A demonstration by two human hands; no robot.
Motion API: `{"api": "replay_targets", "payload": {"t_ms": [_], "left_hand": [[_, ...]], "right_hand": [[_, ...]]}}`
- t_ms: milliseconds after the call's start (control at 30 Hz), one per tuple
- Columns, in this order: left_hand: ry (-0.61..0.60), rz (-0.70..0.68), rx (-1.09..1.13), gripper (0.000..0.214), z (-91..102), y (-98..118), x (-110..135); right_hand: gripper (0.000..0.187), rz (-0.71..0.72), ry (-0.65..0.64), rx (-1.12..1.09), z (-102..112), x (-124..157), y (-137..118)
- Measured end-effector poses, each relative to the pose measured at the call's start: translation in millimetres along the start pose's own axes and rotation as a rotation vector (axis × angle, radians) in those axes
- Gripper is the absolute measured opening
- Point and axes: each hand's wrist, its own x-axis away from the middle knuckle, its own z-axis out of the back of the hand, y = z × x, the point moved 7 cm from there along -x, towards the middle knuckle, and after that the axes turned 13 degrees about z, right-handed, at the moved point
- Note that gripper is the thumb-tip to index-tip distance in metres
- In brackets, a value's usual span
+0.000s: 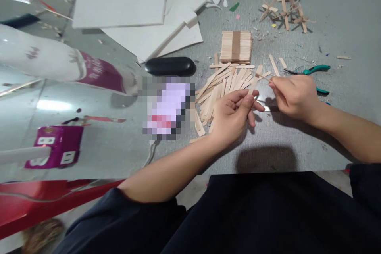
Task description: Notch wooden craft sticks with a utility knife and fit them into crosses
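Observation:
My left hand (235,113) is curled, palm up, with thumb and fingers pinched on a wooden craft stick (254,85) that rises toward the loose pile. My right hand (293,95) is closed in a pinch on a thin wooden stick (262,76) pointing left, its tip close to the stick in my left hand. Beneath and behind both hands lies a loose heap of wooden sticks (220,87) on the grey surface. A small metal blade or tool (266,108) lies between the hands.
A taped bundle of sticks (236,46) lies behind the heap. Teal-handled pliers (312,70) rest to the right, a stick-built model (285,10) at the back right. White foam boards (133,8), a black case (170,66) and a magenta block (55,147) lie left.

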Motion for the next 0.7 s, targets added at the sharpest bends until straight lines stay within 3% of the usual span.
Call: {"api": "replay_targets", "payload": {"t_ms": [133, 300, 433, 600, 700], "left_hand": [[-0.014, -0.012, -0.001, 0.061, 0.4, 1.6, 3.2], [0.007, 0.014, -0.012, 0.06, 3.5, 0.1, 5.3], [-0.03, -0.025, -0.01, 0.059, 4.1, 1.6, 5.4], [0.026, -0.018, -0.051, 0.057, 9.5, 1.2, 2.3], [0.019, 0.003, -0.058, 0.056, 9.1, 0.8, 0.4]], "right_hand": [[0.035, 0.13, -0.045, -0.059, -4.7, -1.1, -11.9], [0.042, 0.019, 0.059, 0.014, 0.6, 0.9, -0.3], [0.037, 0.169, -0.023, -0.084, -10.6, 0.9, -10.5], [0.044, -0.2, 0.15, -0.039, -0.2, 5.2, 29.6], [0.045, -0.231, 0.187, -0.102, 1.2, 4.9, 37.8]]}}
